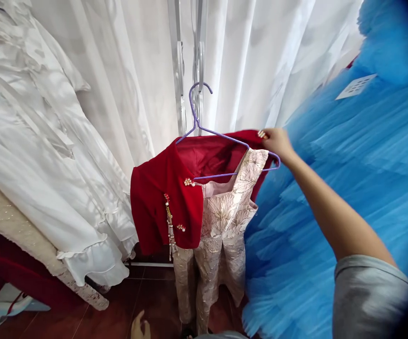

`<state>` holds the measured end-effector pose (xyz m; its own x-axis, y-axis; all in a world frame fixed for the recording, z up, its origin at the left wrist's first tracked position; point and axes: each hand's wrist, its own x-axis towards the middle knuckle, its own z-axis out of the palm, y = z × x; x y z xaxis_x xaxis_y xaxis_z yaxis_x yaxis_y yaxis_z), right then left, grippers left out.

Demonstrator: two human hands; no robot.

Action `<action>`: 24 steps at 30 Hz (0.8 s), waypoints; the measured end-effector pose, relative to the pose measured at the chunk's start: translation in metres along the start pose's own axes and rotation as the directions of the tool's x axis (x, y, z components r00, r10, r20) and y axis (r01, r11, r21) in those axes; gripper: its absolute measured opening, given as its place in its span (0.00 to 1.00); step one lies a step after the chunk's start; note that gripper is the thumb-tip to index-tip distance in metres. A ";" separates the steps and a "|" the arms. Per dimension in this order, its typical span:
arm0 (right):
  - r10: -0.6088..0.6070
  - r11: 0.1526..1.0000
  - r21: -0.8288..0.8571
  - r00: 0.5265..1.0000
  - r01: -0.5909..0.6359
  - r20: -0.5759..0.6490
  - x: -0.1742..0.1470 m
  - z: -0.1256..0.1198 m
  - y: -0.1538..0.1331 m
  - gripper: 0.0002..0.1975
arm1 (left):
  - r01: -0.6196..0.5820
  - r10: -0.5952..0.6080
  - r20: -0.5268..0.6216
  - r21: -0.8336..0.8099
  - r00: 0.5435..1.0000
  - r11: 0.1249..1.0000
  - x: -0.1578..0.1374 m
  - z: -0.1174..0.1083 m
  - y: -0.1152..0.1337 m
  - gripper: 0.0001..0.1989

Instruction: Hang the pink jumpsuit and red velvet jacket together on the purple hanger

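My right hand (277, 143) pinches the far shoulder edge of a red short-sleeved jacket (150, 202), drawing it out to the right. One side of the jacket sits on a purple hanger (221, 134); the bare right end of the hanger pokes out below my hand. Gold flower buttons and a beaded tassel brooch (169, 221) decorate its front. Beneath hangs a pale gold brocade dress (221, 216), its right strap over the hanger. Only the fingers of my left hand (141, 326) show at the bottom edge, slightly curled, apart and with nothing visible in them.
The hanger hooks onto a grey metal stand (199, 61) before white curtains (147, 61). White dresses (48, 155) hang at left, and a full blue tulle gown (331, 165) crowds the right side. Dark red floor tiles (119, 306) lie below.
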<state>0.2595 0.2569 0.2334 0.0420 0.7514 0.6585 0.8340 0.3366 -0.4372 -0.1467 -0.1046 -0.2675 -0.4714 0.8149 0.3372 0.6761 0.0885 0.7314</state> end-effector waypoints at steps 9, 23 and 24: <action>-0.191 0.929 -0.331 0.981 0.166 -0.045 0.002 -0.083 -0.026 0.16 | -0.422 0.338 -0.535 -0.038 0.774 0.906 0.252 -0.058 0.197 0.21; 0.045 0.956 -0.293 0.967 0.031 0.249 -0.039 -0.116 -0.010 0.10 | -0.469 0.272 -0.429 -0.462 0.861 0.753 0.346 -0.085 0.287 0.24; 0.066 0.950 -0.310 0.959 0.024 0.274 -0.040 -0.117 -0.014 0.09 | -0.464 0.264 -0.433 -0.463 0.862 0.755 0.345 -0.086 0.288 0.24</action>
<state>0.3102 0.1556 0.2845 -0.0558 0.8986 0.4352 0.9643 0.1615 -0.2099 -0.1632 0.1528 0.1105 -0.4729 0.4778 0.7403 0.4674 -0.5763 0.6704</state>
